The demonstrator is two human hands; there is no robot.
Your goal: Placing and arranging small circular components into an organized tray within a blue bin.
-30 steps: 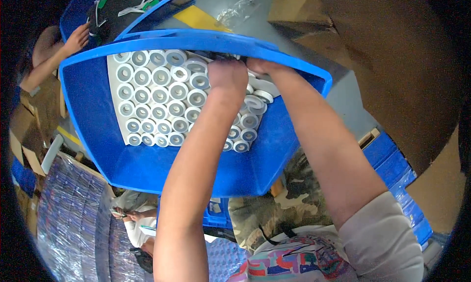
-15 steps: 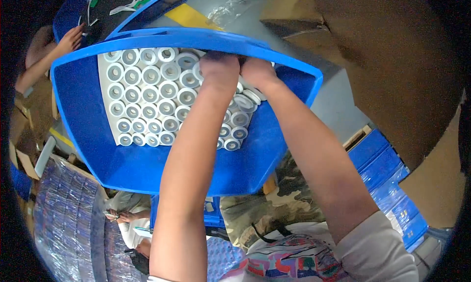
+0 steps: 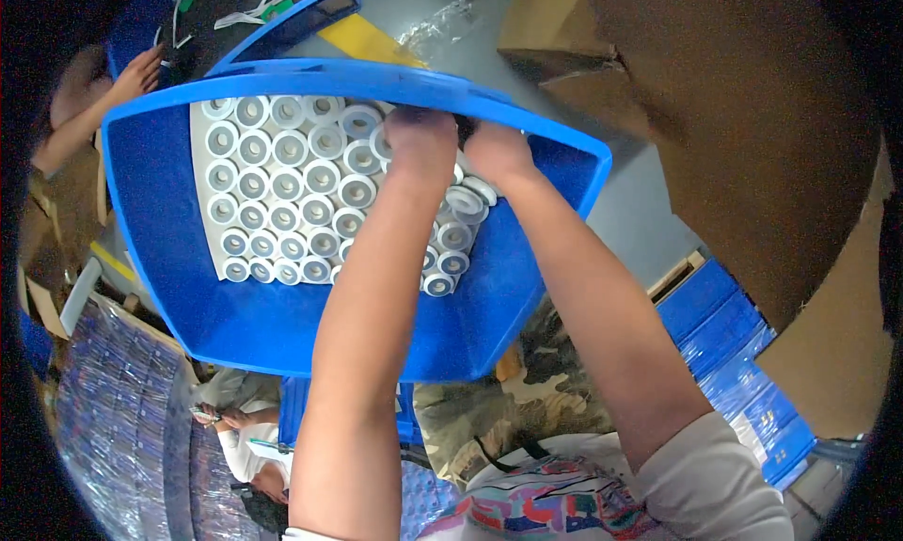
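A deep blue plastic bin (image 3: 357, 353) holds rows of round white rings (image 3: 290, 148) with grey faces and a hole in the middle. They stand on a pale sheet (image 3: 209, 223) on the bin's floor. Both my arms reach in toward the far right part. My left hand (image 3: 420, 138) is beside the rings there, its fingers hidden in shade under the far rim. Close to its right, my right hand (image 3: 497, 153) has its fingers out of sight too. Below the right wrist, a few tilted rings (image 3: 467, 200) lean on one another. What either hand holds cannot be seen.
A co-worker's hand (image 3: 141, 73) is by another bin (image 3: 273, 31) with green and white parts, far left. Brown cardboard (image 3: 734, 118) rises at right. Another person (image 3: 259, 452) is at lower left, near wrapped stacks (image 3: 122, 405). Blue boxes (image 3: 724, 339) are at lower right.
Both hands stay at the far right part of the bin, with only a slight shift. The view has moved a little. The co-worker's hand at the far left is nearly still.
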